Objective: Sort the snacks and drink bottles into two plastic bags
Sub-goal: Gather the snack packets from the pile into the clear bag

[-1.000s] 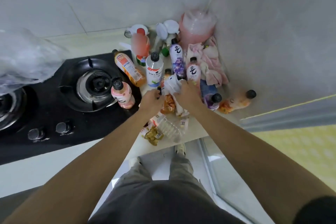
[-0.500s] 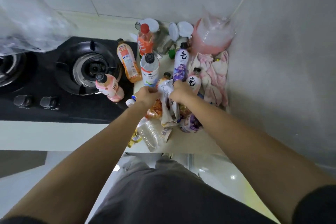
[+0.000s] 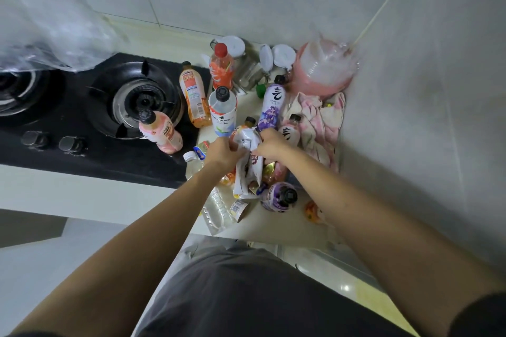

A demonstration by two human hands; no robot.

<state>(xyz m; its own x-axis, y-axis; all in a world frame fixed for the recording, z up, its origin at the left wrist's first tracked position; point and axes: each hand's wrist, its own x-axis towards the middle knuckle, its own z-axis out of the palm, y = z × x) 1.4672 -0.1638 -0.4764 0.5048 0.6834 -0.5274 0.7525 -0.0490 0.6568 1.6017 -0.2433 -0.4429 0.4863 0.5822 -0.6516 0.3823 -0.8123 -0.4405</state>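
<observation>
Head view of a kitchen counter point(image 3: 262, 227) corner beside a gas hob point(image 3: 90, 128). Both hands grip 1 crumpled white plastic bag point(image 3: 247, 156) above the middle of the pile: the left hand point(image 3: 223, 152) has its fingers curled into the bag's upper left edge, the right hand point(image 3: 269, 145) pinches the upper right edge, and the bag's body hangs between and below them. Neither hand is open. The film is judged light, limp and slippery; it likely needs a grip at the mouth edges, as here, to be spread apart. Around the hands stand or lie the drinks: a purple-label bottle point(image 3: 271, 107) upright just behind the right hand, a white-label bottle point(image 3: 223, 112) behind the left hand, a peach bottle point(image 3: 160, 131) on the hob, an orange bottle point(image 3: 193, 96) leaning, a red-capped bottle point(image 3: 221, 65) further back, and a purple bottle point(image 3: 279, 197) lying near the counter edge. The bottles are judged stiff, heavy and smooth, best taken round the body. Nothing appears bagged yet.
</observation>
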